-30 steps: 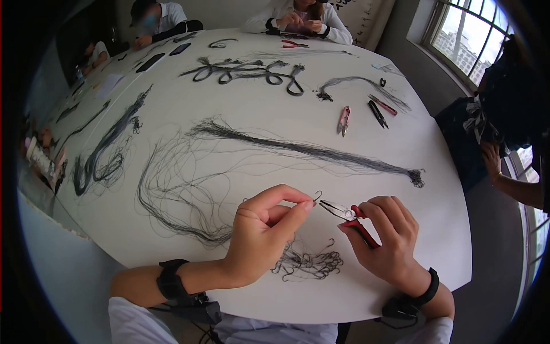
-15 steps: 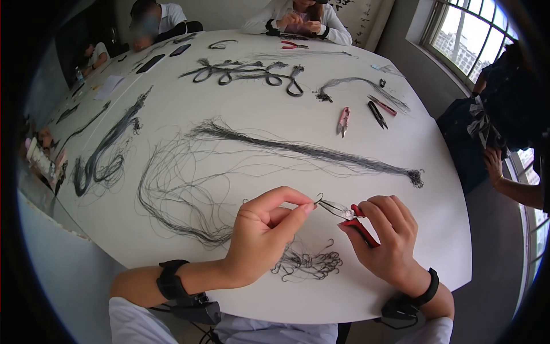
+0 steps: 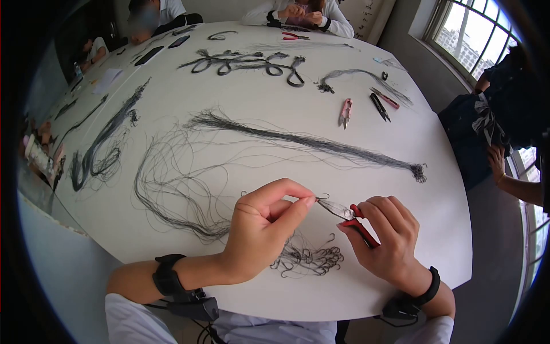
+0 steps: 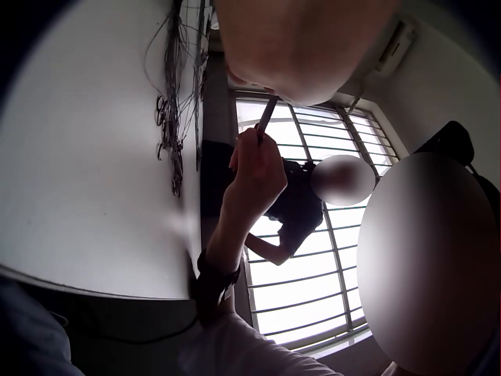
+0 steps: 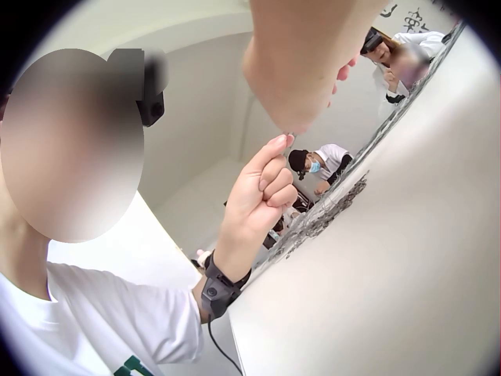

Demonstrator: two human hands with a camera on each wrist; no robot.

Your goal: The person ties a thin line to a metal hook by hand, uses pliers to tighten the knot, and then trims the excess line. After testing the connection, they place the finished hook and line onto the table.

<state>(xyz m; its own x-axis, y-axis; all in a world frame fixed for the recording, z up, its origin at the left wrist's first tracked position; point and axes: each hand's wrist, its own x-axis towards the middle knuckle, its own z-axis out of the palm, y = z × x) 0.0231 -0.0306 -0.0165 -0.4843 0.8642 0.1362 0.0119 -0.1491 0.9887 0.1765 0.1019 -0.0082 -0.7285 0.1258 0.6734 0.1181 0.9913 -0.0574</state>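
Note:
My left hand (image 3: 266, 229) pinches a small dark fish hook (image 3: 325, 198) between thumb and forefinger, its bend poking out past the fingertips. Red-handled pliers (image 3: 362, 234) are gripped in my right hand (image 3: 387, 241), their narrow tips right at the hook's shank beside my left fingertips. Beneath both hands lies a bundle of hooks (image 3: 312, 259) on dark fine line. The loose line (image 3: 166, 209) fans out to the left over the white table (image 3: 401, 286). In the right wrist view the left hand (image 5: 262, 184) shows its fingers curled; the pliers are mostly hidden there.
A long straight bundle of hooked line (image 3: 309, 146) crosses the table ahead. Pink thread snips (image 3: 346, 113) and black snips (image 3: 379, 107) lie at the right. Looped line bundles (image 3: 246, 64) are farther back. Other people sit across the table; a person (image 3: 504, 126) stands at the right.
The hook has tipped over from upright, its bend now pointing right, and the plier tips overlap its shank. The head view has shifted slightly; both hands keep their grips.

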